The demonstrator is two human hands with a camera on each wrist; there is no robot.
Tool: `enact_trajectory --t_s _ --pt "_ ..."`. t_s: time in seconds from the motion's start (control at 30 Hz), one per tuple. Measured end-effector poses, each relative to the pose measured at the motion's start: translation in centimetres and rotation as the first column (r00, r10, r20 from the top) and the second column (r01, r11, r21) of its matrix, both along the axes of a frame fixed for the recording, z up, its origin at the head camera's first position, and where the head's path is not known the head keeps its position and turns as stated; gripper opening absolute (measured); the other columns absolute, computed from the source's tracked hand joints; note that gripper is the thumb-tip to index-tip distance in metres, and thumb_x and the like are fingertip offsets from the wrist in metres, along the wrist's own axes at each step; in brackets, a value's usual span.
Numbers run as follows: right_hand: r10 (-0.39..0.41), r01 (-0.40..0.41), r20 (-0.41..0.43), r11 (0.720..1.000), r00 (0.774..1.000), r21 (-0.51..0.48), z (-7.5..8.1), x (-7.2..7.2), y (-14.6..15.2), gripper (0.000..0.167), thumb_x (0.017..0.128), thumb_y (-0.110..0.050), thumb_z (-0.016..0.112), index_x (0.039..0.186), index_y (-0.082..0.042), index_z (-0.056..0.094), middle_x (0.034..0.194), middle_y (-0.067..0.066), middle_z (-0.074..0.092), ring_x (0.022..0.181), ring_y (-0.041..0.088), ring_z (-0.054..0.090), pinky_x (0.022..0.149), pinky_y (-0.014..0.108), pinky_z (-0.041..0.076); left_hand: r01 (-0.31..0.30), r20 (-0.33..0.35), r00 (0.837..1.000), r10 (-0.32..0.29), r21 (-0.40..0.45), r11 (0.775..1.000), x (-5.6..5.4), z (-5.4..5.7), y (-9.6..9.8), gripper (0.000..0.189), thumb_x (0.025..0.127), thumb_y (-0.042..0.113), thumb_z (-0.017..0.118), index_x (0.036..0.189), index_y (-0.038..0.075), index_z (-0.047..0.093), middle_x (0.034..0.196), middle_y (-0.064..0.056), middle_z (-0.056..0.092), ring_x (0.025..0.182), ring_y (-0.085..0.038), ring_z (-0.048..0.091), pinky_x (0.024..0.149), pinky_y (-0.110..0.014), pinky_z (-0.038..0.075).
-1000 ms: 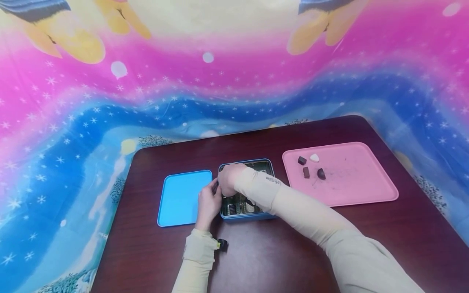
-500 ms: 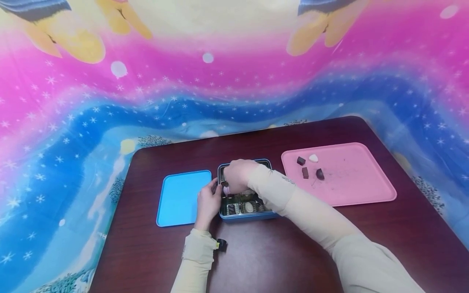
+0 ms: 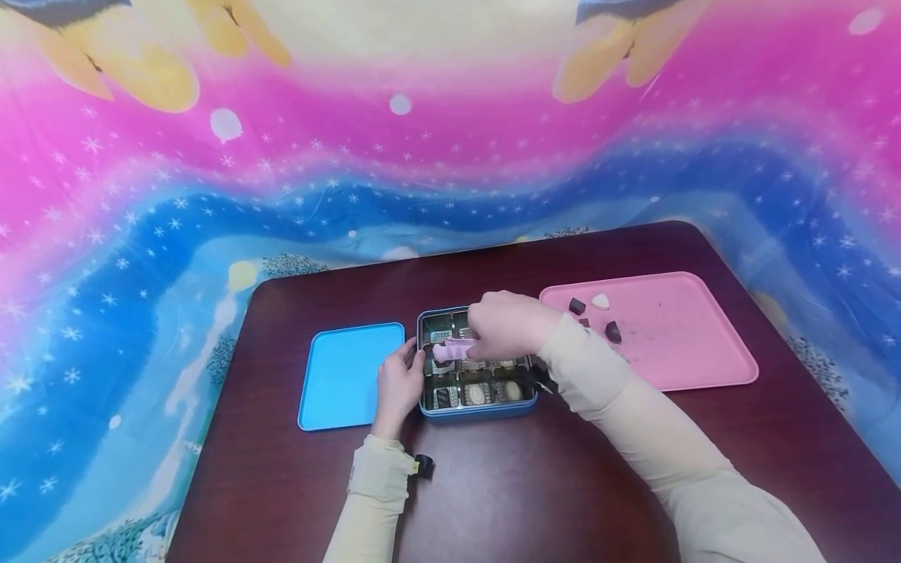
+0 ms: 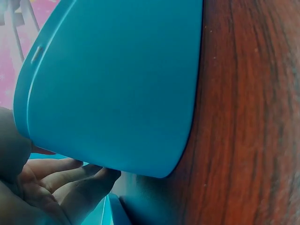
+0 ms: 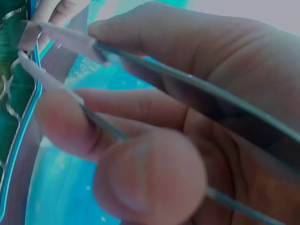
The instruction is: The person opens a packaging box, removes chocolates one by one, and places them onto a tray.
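My right hand [image 3: 510, 322] holds a pair of tongs with metal arms and pale lilac tips [image 3: 454, 349] over the left part of a blue tin box [image 3: 479, 416]. In the right wrist view the tongs [image 5: 187, 84] lie between thumb and fingers, their tips apart near the tin's edge; I cannot tell whether they grip anything. My left hand [image 3: 399, 383] holds the tin's left side, its fingers [image 4: 70, 180] against the outer wall. Divided compartments in the tin contain chocolates: a dark square one [image 3: 443, 397], a white oval one [image 3: 476, 393] and a pale round one [image 3: 511, 390] in the near row.
A light blue lid [image 3: 345, 383] lies left of the tin. Right of it, a pink tray [image 3: 693, 336] bears a dark cube chocolate [image 3: 576, 306], a white chocolate [image 3: 601, 301] and a dark rounded one [image 3: 613, 332]. A patterned cloth [image 3: 450, 172] hangs behind the dark wooden table [image 3: 493, 500].
My right hand has moved right from the tin's left side, bringing the lilac tongs tips and more compartments into view. My left hand has stayed at the tin's left side.
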State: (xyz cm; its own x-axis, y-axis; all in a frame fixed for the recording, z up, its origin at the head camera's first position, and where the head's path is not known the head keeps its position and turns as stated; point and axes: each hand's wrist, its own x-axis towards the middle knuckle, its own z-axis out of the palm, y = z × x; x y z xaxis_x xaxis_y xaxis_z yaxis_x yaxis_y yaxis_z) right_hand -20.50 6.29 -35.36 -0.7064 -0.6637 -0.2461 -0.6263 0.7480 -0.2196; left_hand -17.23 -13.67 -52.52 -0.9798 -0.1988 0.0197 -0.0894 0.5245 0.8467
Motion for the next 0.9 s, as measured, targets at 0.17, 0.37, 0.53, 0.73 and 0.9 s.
enact_trajectory --t_s 0.17,0.37,0.53,0.73,0.9 --pt "-0.014 0.014 -0.004 0.997 1.000 -0.075 0.4 0.4 2.0 0.020 0.088 -0.033 0.075 0.078 -0.016 0.079 0.059 -0.008 0.061 0.053 0.011 0.049 0.053 0.027 0.044 0.001 -0.003 1.000 -0.001 0.014 1.000 0.0 0.2 0.0 0.042 0.103 0.016 0.058 0.139 -0.006 0.057 0.133 -0.024 0.062 0.122 -0.033 0.063 0.100 -0.045 0.053" --pt "-0.060 0.053 -0.032 0.983 0.998 -0.176 0.3 0.6 4.7 0.017 0.086 -0.028 0.076 0.090 -0.012 0.082 0.058 -0.008 0.058 0.048 0.007 0.040 0.048 0.025 0.037 0.003 -0.004 1.000 -0.003 0.029 1.000 0.1 0.3 0.0 0.042 0.103 0.016 0.058 0.139 -0.006 0.057 0.133 -0.025 0.062 0.122 -0.033 0.063 0.100 -0.045 0.053" --pt "-0.114 0.093 -0.081 0.969 0.990 -0.229 0.1 0.6 6.9 0.017 0.085 -0.024 0.076 0.093 -0.010 0.082 0.065 -0.008 0.065 0.049 0.006 0.042 0.048 0.025 0.037 0.011 -0.003 1.000 -0.011 0.037 0.999 0.1 0.3 -0.2 0.042 0.103 0.015 0.058 0.139 -0.006 0.056 0.134 -0.025 0.061 0.123 -0.034 0.062 0.101 -0.045 0.053" --pt "-0.169 0.125 -0.165 0.960 0.972 -0.250 0.6 0.8 9.7 0.013 0.083 -0.023 0.078 0.092 -0.013 0.079 0.062 -0.007 0.064 0.048 0.008 0.045 0.048 0.027 0.038 0.021 -0.003 1.000 -0.020 0.041 0.999 0.1 0.2 -0.2 0.042 0.103 0.014 0.057 0.139 -0.006 0.056 0.135 -0.025 0.061 0.123 -0.034 0.062 0.101 -0.045 0.053" --pt "-0.242 0.212 -0.094 0.945 0.966 -0.251 1.1 1.2 11.9 0.018 0.087 -0.024 0.076 0.100 -0.012 0.079 0.056 -0.016 0.061 0.042 0.004 0.052 0.048 0.029 0.043 0.020 -0.005 1.000 -0.020 0.036 0.999 0.1 0.1 -0.2 0.042 0.103 0.015 0.057 0.139 -0.006 0.056 0.134 -0.025 0.061 0.123 -0.034 0.062 0.100 -0.046 0.053"
